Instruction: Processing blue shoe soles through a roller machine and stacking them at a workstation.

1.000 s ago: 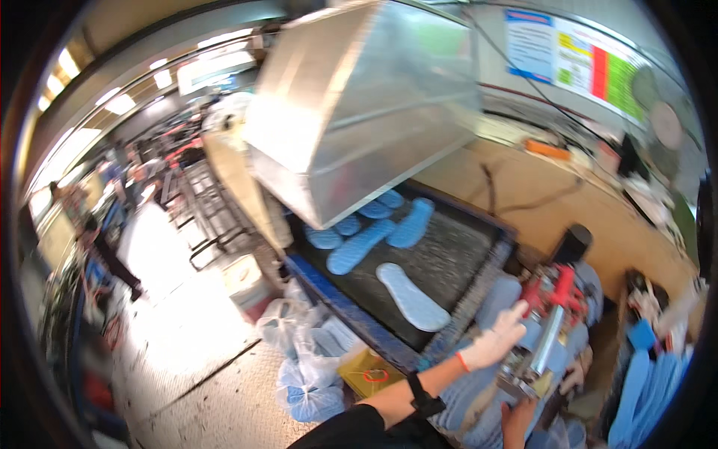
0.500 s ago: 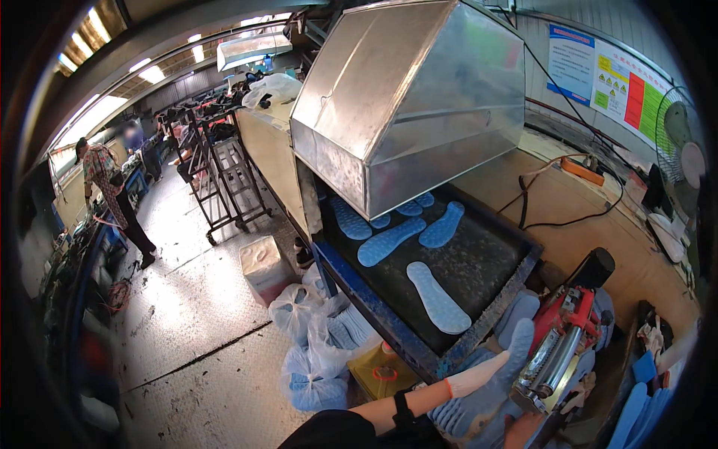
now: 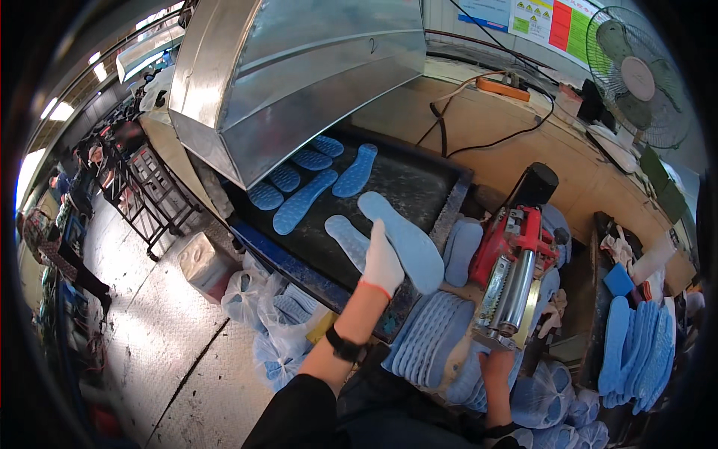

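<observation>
Head view, left hand: the white-gloved left hand [image 3: 383,260] grips a held insole [image 3: 411,245] by its left edge, thumb on top; the other fingers are mostly hidden.
Held insole: pale blue, raised over the near right part of the dark bed [image 3: 407,176], its toe end toward the near right.
Right hand: the right hand [image 3: 496,368] is at the near end of the red roller machine [image 3: 516,251]; whether its fingers grip anything cannot be told.
Dark bed: a flat insole [image 3: 345,238] lies just left of the held one, partly covered by the glove; more blue insoles [image 3: 304,202] lie toward the far left, some partly under the metal hood [image 3: 321,86].
Roller machine: a silver roller [image 3: 516,288] runs along it; a row of ribbed insoles [image 3: 432,337] stands packed just left of its near end.
Right side: another blue bundle of insoles [image 3: 636,352] sits near; a fan [image 3: 637,78] stands far.
Left side: filled plastic bags [image 3: 273,314] rest beside the bed, near a pale bin [image 3: 208,262].
</observation>
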Action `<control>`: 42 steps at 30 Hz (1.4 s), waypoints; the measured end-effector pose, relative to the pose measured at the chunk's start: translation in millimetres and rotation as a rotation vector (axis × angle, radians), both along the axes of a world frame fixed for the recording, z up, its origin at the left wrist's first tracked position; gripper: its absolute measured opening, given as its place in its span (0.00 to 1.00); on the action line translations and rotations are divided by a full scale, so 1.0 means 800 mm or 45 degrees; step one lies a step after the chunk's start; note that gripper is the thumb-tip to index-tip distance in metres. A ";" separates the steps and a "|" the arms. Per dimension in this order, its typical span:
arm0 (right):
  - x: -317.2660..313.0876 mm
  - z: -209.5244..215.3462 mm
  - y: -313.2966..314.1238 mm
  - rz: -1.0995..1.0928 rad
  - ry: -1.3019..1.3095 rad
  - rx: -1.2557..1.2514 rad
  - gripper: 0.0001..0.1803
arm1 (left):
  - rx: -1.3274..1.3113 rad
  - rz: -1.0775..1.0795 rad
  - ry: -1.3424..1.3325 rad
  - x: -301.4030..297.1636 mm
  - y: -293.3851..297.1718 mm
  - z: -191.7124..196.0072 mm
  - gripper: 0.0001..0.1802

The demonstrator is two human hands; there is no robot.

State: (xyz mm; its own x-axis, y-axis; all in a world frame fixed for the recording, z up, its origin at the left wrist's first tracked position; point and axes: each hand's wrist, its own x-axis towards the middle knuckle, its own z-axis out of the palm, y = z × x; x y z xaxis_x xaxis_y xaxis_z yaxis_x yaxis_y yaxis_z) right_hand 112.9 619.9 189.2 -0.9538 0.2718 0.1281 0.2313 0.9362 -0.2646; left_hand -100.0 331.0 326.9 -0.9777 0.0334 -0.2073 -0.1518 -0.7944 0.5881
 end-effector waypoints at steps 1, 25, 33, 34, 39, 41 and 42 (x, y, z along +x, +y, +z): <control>0.001 0.007 -0.003 -0.015 0.006 -0.010 0.34 | 0.030 -0.026 -0.079 -0.019 -0.003 0.000 0.34; 0.022 -0.004 0.023 -0.091 0.063 -0.095 0.18 | -0.278 0.145 0.657 0.025 -0.007 0.024 0.25; 0.019 0.045 0.019 -0.411 0.377 -1.930 0.23 | -0.836 0.188 0.490 0.167 -0.019 0.029 0.23; 0.021 0.049 0.019 -0.380 0.497 -2.288 0.25 | -0.820 0.175 0.514 0.171 -0.016 0.033 0.23; 0.034 0.072 0.036 -0.214 0.763 -2.349 0.31 | -0.821 0.145 0.326 0.166 0.014 0.029 0.24; 0.037 0.082 0.048 -0.234 0.884 -2.072 0.33 | -0.785 0.061 0.437 0.170 0.019 0.031 0.22; 0.034 0.100 0.051 -0.280 0.925 -1.855 0.34 | -0.786 0.029 0.489 0.172 0.020 0.030 0.22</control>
State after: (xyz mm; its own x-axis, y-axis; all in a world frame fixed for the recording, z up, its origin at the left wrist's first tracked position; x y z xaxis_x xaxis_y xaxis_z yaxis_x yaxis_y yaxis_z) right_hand 140.5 660.3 268.8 -0.7407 0.6709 0.0349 -0.2405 -0.2163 -0.9462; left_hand 37.5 347.1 351.1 -0.9844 0.0000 0.1760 0.1678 -0.3010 0.9387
